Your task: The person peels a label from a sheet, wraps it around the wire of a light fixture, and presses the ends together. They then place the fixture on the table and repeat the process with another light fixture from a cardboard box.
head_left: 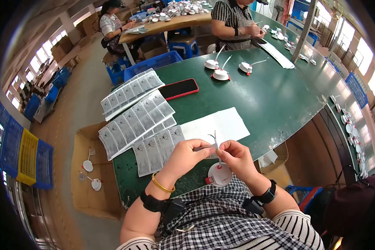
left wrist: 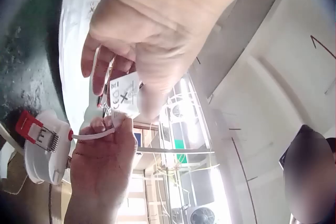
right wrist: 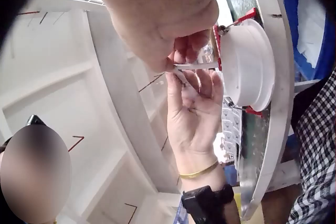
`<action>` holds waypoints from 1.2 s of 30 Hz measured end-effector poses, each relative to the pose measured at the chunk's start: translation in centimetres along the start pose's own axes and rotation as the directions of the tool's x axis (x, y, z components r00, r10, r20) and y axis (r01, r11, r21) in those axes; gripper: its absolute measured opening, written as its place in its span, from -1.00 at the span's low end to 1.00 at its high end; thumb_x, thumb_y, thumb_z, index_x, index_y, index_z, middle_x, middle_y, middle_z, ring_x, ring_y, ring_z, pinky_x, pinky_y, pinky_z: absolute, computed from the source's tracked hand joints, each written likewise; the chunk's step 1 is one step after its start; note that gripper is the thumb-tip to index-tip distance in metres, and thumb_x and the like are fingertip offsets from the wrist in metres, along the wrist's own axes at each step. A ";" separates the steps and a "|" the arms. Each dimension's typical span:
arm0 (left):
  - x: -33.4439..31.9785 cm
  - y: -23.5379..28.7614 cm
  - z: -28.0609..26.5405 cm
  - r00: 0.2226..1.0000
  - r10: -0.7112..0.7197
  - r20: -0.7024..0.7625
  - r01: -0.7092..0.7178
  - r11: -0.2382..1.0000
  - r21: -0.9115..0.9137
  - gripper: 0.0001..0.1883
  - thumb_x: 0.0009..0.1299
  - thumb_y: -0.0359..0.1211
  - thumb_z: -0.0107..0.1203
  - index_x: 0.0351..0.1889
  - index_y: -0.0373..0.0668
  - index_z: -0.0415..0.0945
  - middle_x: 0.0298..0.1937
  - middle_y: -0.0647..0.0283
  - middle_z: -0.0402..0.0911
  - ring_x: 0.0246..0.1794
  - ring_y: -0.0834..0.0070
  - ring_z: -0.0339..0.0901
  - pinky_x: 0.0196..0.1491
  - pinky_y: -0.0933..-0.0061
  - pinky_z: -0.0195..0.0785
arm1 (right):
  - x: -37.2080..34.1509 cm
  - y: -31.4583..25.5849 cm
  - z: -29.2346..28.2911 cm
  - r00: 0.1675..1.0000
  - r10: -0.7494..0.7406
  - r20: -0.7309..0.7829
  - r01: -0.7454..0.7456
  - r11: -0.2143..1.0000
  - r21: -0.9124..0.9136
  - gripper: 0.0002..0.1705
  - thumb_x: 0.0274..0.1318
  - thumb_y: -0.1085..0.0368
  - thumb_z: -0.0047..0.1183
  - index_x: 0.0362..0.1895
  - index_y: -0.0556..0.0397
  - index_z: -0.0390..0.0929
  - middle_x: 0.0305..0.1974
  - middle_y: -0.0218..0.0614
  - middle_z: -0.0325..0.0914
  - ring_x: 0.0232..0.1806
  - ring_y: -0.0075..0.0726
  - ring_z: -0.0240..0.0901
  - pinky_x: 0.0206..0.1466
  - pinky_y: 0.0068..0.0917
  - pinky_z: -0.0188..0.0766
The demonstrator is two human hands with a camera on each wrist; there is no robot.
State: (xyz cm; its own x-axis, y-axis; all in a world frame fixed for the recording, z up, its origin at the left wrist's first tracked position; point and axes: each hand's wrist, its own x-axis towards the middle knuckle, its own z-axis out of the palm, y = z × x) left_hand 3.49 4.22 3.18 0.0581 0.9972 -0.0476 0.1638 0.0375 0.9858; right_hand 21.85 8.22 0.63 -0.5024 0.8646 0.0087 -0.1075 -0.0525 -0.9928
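A round white downlight (head_left: 220, 176) with red spring clips hangs at the table's front edge, its white cable (left wrist: 94, 136) running up between both hands. My right hand (head_left: 237, 159) pinches that cable with thumb and forefinger; stripped wire ends (head_left: 213, 136) stick up above the fingertips. With thumb and fingers my left hand (head_left: 186, 157) holds a small silver label (left wrist: 124, 97), printed with a CE mark and a crossed-out bin, right against the cable. In the right wrist view the lamp's housing (right wrist: 247, 66) shows side-on, close to the table edge.
Sheets of silver labels (head_left: 137, 121) lie at the left, next to white backing paper (head_left: 221, 125) and a red-cased phone (head_left: 179, 89). Several finished-looking lamps (head_left: 221, 75) stand farther back. A cardboard box (head_left: 93, 200) with lamps sits below left. Two people work across the table.
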 end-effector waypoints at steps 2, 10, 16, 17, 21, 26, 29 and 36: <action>0.2 -0.2 0.0 1.000 -0.010 0.024 0.010 1.000 -0.009 -0.77 0.32 -0.34 0.16 -0.19 -0.34 0.59 -0.33 0.34 0.62 -0.32 0.70 0.48 -0.23 0.63 0.36 | -0.2 0.0 -0.3 1.000 -0.014 0.023 0.013 1.000 0.017 -0.86 0.17 0.33 0.06 -0.30 0.16 0.45 -0.46 -0.54 0.44 -0.48 -0.74 0.32 -0.42 -0.73 0.33; -0.3 -1.0 -0.3 0.997 -0.077 0.000 0.077 0.995 -0.064 -0.81 0.33 -0.38 0.14 -0.25 -0.35 0.58 -0.35 0.39 0.59 -0.35 0.72 0.45 -0.25 0.67 0.33 | -0.1 0.3 -0.4 0.999 0.000 0.037 -0.001 0.999 0.032 -0.85 0.18 0.32 0.05 -0.30 0.16 0.45 -0.47 -0.53 0.43 -0.49 -0.74 0.32 -0.45 -0.72 0.34; -0.6 -1.5 0.0 0.994 -0.097 -0.058 0.090 0.988 -0.124 -0.81 0.33 -0.36 0.15 -0.26 -0.35 0.58 -0.36 0.37 0.59 -0.35 0.71 0.45 -0.23 0.65 0.33 | -0.2 0.4 -0.7 1.000 -0.012 -0.004 0.012 0.999 0.039 -0.85 0.19 0.31 0.05 -0.31 0.15 0.45 -0.48 -0.53 0.43 -0.49 -0.75 0.31 -0.45 -0.72 0.35; -0.7 -2.1 -0.3 0.989 -0.084 -0.125 0.047 0.961 -0.273 -0.80 0.33 -0.36 0.15 -0.24 -0.35 0.57 -0.35 0.36 0.59 -0.33 0.70 0.45 -0.21 0.65 0.33 | -0.3 0.2 -0.8 0.999 -0.012 -0.040 0.013 0.999 0.038 -0.85 0.19 0.31 0.04 -0.31 0.15 0.45 -0.48 -0.54 0.43 -0.50 -0.75 0.31 -0.45 -0.72 0.35; -0.6 -0.8 1.2 0.994 -0.080 -0.077 0.040 0.905 -0.423 -0.78 0.34 -0.35 0.14 -0.20 -0.34 0.56 -0.30 0.33 0.59 -0.29 0.68 0.46 -0.15 0.64 0.34 | -0.1 -0.1 -0.7 1.000 -0.001 -0.022 0.002 0.999 0.035 -0.85 0.19 0.30 0.04 -0.31 0.14 0.45 -0.47 -0.54 0.43 -0.50 -0.74 0.31 -0.42 -0.72 0.35; -0.1 -2.0 1.4 0.996 -0.039 -0.077 0.019 0.970 -0.241 -0.78 0.35 -0.34 0.14 -0.19 -0.34 0.56 -0.30 0.35 0.59 -0.31 0.70 0.46 -0.19 0.66 0.33 | 0.3 0.3 -1.2 0.998 -0.057 0.005 0.057 0.998 -0.016 -0.82 0.18 0.27 0.07 -0.29 0.14 0.46 -0.48 -0.52 0.45 -0.50 -0.69 0.35 -0.43 -0.67 0.37; -0.3 -1.7 1.4 0.995 -0.031 -0.099 0.014 0.986 -0.168 -0.79 0.36 -0.36 0.12 -0.18 -0.34 0.55 -0.29 0.35 0.58 -0.30 0.68 0.45 -0.18 0.66 0.32 | 0.1 -0.3 -1.3 0.993 -0.091 0.069 0.106 0.962 -0.251 -0.80 0.18 0.26 0.07 -0.30 0.16 0.48 -0.49 -0.47 0.47 -0.51 -0.66 0.39 -0.46 -0.63 0.38; -0.6 -3.2 1.6 0.971 -0.069 -0.229 -0.009 0.947 -0.321 -0.75 0.36 -0.29 0.12 -0.21 -0.34 0.58 -0.34 0.36 0.59 -0.28 0.68 0.48 -0.21 0.61 0.35 | -0.5 0.3 -1.1 0.997 -0.064 -0.053 0.054 0.982 -0.179 -0.81 0.18 0.28 0.06 -0.33 0.18 0.47 -0.54 -0.46 0.45 -0.56 -0.67 0.38 -0.51 -0.65 0.34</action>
State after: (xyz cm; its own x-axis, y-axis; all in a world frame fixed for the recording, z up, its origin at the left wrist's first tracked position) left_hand 4.46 3.44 -0.22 -0.1804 0.9806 -0.0769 -0.1613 0.0477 0.9858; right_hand 22.99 8.31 0.18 -0.4484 0.8914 0.0660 0.0206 0.0841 -0.9962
